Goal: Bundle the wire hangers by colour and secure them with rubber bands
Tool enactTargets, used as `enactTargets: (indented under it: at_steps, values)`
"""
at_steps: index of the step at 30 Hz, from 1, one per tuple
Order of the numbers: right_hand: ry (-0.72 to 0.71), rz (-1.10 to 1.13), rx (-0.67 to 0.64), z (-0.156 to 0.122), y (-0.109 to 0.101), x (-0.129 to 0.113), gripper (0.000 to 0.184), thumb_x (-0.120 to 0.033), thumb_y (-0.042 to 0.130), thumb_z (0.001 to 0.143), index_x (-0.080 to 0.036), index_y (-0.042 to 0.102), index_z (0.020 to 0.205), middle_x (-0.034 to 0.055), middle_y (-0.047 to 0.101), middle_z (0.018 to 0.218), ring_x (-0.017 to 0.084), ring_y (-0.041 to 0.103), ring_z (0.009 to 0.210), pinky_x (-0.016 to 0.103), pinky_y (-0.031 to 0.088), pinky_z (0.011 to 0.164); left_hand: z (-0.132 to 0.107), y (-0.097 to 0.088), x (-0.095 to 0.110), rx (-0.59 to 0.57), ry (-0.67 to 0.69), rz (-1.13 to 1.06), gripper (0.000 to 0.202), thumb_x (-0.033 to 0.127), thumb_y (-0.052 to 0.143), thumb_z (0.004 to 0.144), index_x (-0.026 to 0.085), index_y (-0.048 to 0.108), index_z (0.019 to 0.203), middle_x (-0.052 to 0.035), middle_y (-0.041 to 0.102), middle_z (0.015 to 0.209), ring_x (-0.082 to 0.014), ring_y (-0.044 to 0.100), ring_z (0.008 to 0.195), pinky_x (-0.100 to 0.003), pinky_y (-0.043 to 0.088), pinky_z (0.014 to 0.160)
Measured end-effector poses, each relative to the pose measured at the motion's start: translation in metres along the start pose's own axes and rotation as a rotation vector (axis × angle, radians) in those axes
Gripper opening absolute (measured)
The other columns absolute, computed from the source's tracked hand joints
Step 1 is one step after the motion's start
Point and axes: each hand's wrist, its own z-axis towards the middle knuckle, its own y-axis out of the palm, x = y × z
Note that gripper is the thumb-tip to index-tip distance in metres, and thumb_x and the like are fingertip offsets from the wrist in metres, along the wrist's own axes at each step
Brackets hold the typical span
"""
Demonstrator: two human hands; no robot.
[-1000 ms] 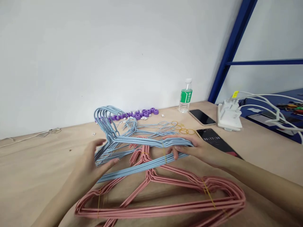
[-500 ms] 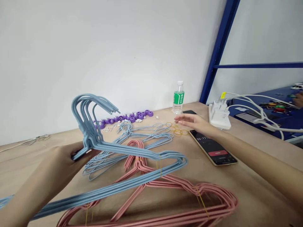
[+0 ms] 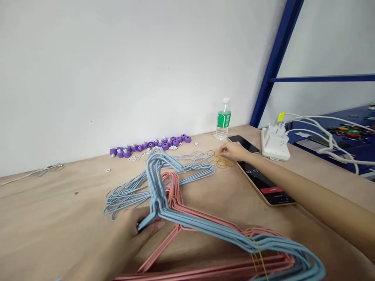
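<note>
Head view: blue hangers (image 3: 202, 229), hooks away, body angled lower right

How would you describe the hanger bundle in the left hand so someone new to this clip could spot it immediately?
On the tan-covered table, look at the front, where the hangers lie. The blue wire hanger bundle is held by the left hand and crosses above the pink hanger bundle. Unlike the spread-out blue hangers behind it, it is tightly gathered by a yellow rubber band.
</note>
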Motion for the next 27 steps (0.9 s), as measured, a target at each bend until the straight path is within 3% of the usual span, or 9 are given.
enactTargets:
  at_steps: [3, 6, 10, 12, 15, 18, 20, 24, 27]
  values:
    - [-0.031, 0.145, 0.063, -0.008, -0.004, -0.013, 0.012, -0.022, 0.054, 0.075, -0.016, 0.061, 0.068, 0.0082, 0.065, 0.081, 0.022, 0.059, 0.085, 0.039, 0.042, 0.079, -0.001, 0.013, -0.003, -0.108, 0.028, 0.035, 0.032, 0.039, 0.037, 0.08, 0.02, 0.062, 0.072, 0.0018, 0.056, 0.059, -0.0159, 0.049, 0.057, -0.023, 0.035, 0.052]
    - [-0.119, 0.326, 0.025, -0.028, -0.003, -0.041, 0.019, -0.033, 0.053, 0.073, -0.016, 0.062, 0.075, 0.0064, 0.066, 0.083, 0.019, 0.061, 0.08, 0.032, 0.046, 0.073, -0.005, 0.024, -0.008, -0.096, 0.075, -0.001, 0.026, 0.035, 0.037, 0.083, 0.022, 0.06, 0.086, 0.0002, 0.063, 0.073, -0.0186, 0.056, 0.067, -0.025, 0.04, 0.059]
    - [-0.248, 0.768, -0.259, -0.068, 0.006, -0.094, 0.022, -0.036, 0.064, 0.059, -0.016, 0.06, 0.066, 0.0005, 0.064, 0.067, 0.011, 0.059, 0.063, 0.024, 0.047, 0.062, -0.01, 0.034, -0.013, -0.021, 0.126, -0.08, 0.026, 0.029, 0.042, 0.082, 0.023, 0.048, 0.106, -0.0043, 0.063, 0.096, -0.0209, 0.058, 0.086, -0.03, 0.044, 0.073]
    - [-0.247, 0.929, -0.416, -0.086, 0.011, -0.118, 0.016, -0.03, 0.065, 0.059, -0.016, 0.059, 0.063, -0.0027, 0.059, 0.055, 0.007, 0.054, 0.051, 0.02, 0.046, 0.054, -0.011, 0.036, -0.011, 0.011, 0.107, -0.13, 0.025, 0.029, 0.047, 0.08, 0.022, 0.044, 0.104, -0.0058, 0.061, 0.096, -0.0206, 0.057, 0.084, -0.032, 0.045, 0.072]
    - [-0.117, 1.062, -0.503, -0.1, 0.018, -0.141, 0.015, -0.026, 0.067, 0.059, -0.015, 0.057, 0.063, -0.0029, 0.059, 0.053, 0.007, 0.055, 0.048, 0.019, 0.045, 0.045, -0.01, 0.034, -0.005, 0.137, 0.158, -0.184, 0.021, 0.025, 0.052, 0.075, 0.021, 0.041, 0.093, -0.0051, 0.055, 0.092, -0.0183, 0.054, 0.08, -0.032, 0.046, 0.072]
    - [-0.016, 1.126, -0.479, -0.101, 0.022, -0.149, 0.017, -0.026, 0.068, 0.058, -0.015, 0.056, 0.064, -0.0014, 0.06, 0.054, 0.01, 0.059, 0.05, 0.018, 0.046, 0.04, -0.01, 0.028, 0.004, 0.355, 0.258, -0.174, 0.038, 0.018, 0.05, 0.071, 0.021, 0.036, 0.107, -0.0067, 0.049, 0.102, -0.0187, 0.049, 0.093, -0.032, 0.043, 0.079]
    - [-0.013, 1.105, -0.455, -0.1, 0.024, -0.149, 0.015, -0.025, 0.066, 0.059, -0.015, 0.056, 0.064, -0.0015, 0.059, 0.052, 0.009, 0.057, 0.048, 0.017, 0.045, 0.039, -0.008, 0.024, 0.01, 0.41, 0.304, -0.164, 0.042, 0.019, 0.049, 0.073, 0.02, 0.035, 0.113, -0.0071, 0.049, 0.103, -0.0185, 0.048, 0.093, -0.031, 0.043, 0.077]
    - [-0.075, 1.038, -0.36, -0.1, 0.024, -0.148, 0.011, -0.025, 0.063, 0.062, -0.015, 0.057, 0.064, -0.0019, 0.059, 0.055, 0.007, 0.054, 0.048, 0.015, 0.04, 0.037, 0.006, 0.023, 0.02, 0.358, 0.298, -0.179, 0.008, 0.026, 0.051, 0.078, 0.019, 0.055, 0.08, -0.0025, 0.058, 0.078, -0.0164, 0.05, 0.074, -0.028, 0.039, 0.068]
    - [-0.163, 0.968, -0.289, -0.102, 0.025, -0.146, 0.009, -0.023, 0.057, 0.067, -0.016, 0.056, 0.064, -0.0028, 0.055, 0.053, 0.007, 0.051, 0.048, 0.016, 0.038, 0.039, 0.016, 0.023, 0.023, 0.374, 0.221, -0.353, 0.019, 0.026, 0.05, 0.078, 0.018, 0.059, 0.064, -0.0001, 0.058, 0.061, -0.0142, 0.048, 0.062, -0.027, 0.036, 0.062]
